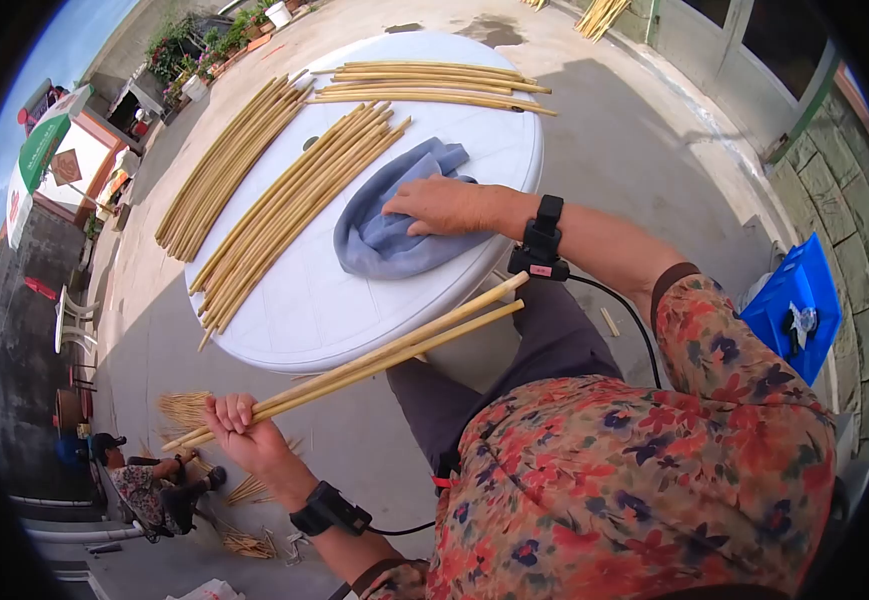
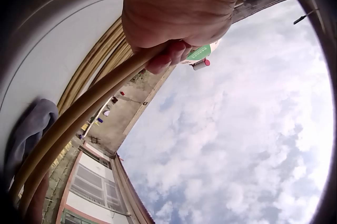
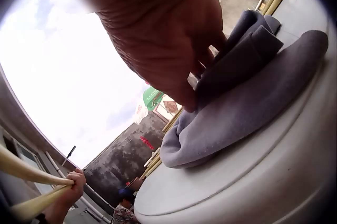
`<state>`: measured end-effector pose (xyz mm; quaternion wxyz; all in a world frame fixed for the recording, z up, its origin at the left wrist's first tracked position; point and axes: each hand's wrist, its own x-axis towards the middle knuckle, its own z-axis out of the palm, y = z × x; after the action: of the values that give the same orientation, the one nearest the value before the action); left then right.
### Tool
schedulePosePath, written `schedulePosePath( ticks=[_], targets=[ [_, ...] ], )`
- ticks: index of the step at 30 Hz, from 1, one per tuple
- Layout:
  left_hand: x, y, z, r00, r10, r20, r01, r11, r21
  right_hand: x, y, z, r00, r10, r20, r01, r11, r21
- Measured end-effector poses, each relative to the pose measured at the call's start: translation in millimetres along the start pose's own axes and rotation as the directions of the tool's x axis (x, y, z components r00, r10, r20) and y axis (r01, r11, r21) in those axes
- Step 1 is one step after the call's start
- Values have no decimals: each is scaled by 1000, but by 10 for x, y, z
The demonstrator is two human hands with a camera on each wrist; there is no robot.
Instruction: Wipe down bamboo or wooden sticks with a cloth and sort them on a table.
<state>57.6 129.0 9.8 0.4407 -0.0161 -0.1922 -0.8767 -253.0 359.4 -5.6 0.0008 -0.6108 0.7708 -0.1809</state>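
My left hand grips two long, pale-yellow wooden sticks near one end. They slant past the table's near edge toward my right forearm. The left wrist view shows my fingers wrapped round the sticks, side by side. On the white table, my right hand grips a crumpled blue-grey cloth from above. In the right wrist view the fingers reach down into the folds of the cloth, and their tips are partly hidden.
Similar sticks lie in rows on the round white table: a left bundle, a middle bundle and a far bundle. A seated person is at lower left beside sticks on the ground. A blue container stands at right.
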Motion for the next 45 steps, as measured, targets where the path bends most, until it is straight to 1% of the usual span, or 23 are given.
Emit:
schedulePosePath(
  ticks=[3, 4, 6, 8, 9, 11, 12, 14, 15, 17, 18, 19, 21, 24, 26, 27, 28, 29, 30, 31, 33, 39, 45],
  targets=[
    [75, -246, -24, 996, -70, -52, 71, 997, 21, -138, -88, -59, 982, -18, -186, 25, 999, 32],
    [116, -346, -11, 992, -96, -78, 97, 995, 9, -224, -209, -186, 982, -5, -190, 10, 1000, 25],
    [180, -548, 71, 983, -153, -105, 153, 988, -7, -452, -492, -408, 1000, 21, 9, -23, 942, 335],
    [282, -715, 124, 976, -206, -74, 204, 978, -34, -705, -570, -269, 987, -151, -58, 160, 960, 230],
    [333, -798, 151, 969, -243, -45, 240, 969, -55, -847, -634, -250, 988, -141, -61, 151, 963, 222],
    [399, -964, 197, 967, -252, -20, 252, 967, -29, -1085, -708, -275, 993, -11, 115, -24, 954, 299],
    [419, -1013, 210, 967, -254, -6, 254, 967, 6, -1169, -665, -324, 994, -12, 109, -21, 956, 294],
    [463, -1097, 234, 974, -227, -13, 227, 972, 67, -1328, -573, -425, 878, 183, 443, -464, 556, 689],
    [502, -1158, 240, 979, -200, -27, 202, 971, 125, -1386, -570, -488, 881, 193, 433, -461, 558, 690],
    [564, -1274, 234, 974, -228, 5, 226, 969, 100, -1508, -613, -587, 885, 229, 404, -429, 738, 520],
    [564, -1364, 249, 974, -228, -5, 228, 969, 96, -1581, -592, -383, 985, 124, 119, -163, 892, 422],
    [550, -1445, 292, 973, -229, -16, 230, 969, 91, -1583, -612, -292, 985, 137, 109, -170, 893, 417],
    [575, -1565, 335, 971, -240, 3, 239, 967, 93, -1555, -616, -192, 978, 210, -15, -208, 975, 74],
    [613, -1680, 381, 945, -290, 154, 280, 956, 82, -1574, -407, -136, 962, 259, -88, -256, 966, 36],
    [478, -1784, 640, 925, -361, 120, 291, 874, 389, -1598, -251, -121, 951, 279, -136, -267, 959, 100],
    [436, -1840, 645, 922, -365, 127, 292, 874, 388, -1608, -185, -155, 938, 299, -175, -272, 949, 162],
    [391, -1883, 600, 908, -374, 187, 119, 660, 742, -1602, -132, -193, 937, 300, -180, -274, 949, 155],
    [379, -1915, 531, 886, -400, 236, -103, 325, 940, -1576, -71, -253, 898, 403, -179, -377, 912, 161],
    [434, -1920, 332, 773, -509, 378, -464, -47, 885, -1546, -9, -311, 848, 499, -177, -473, 865, 169],
    [369, -1964, 280, 671, -567, 477, -665, -176, 726, -1511, 55, -363, 850, 495, -179, -470, 867, 164],
    [231, -2023, 41, 574, -670, 471, -798, -329, 505, -1416, 201, -475, 798, 513, -315, -497, 857, 137],
    [131, -1965, -84, 687, -531, 495, -711, -353, 608, -1035, 805, -815, 706, 617, -348, -633, 770, 82],
    [96, -2031, -119, 736, -470, 487, -669, -396, 629, -718, 1294, -726, 742, 555, -376, -610, 792, -34]
  ],
)
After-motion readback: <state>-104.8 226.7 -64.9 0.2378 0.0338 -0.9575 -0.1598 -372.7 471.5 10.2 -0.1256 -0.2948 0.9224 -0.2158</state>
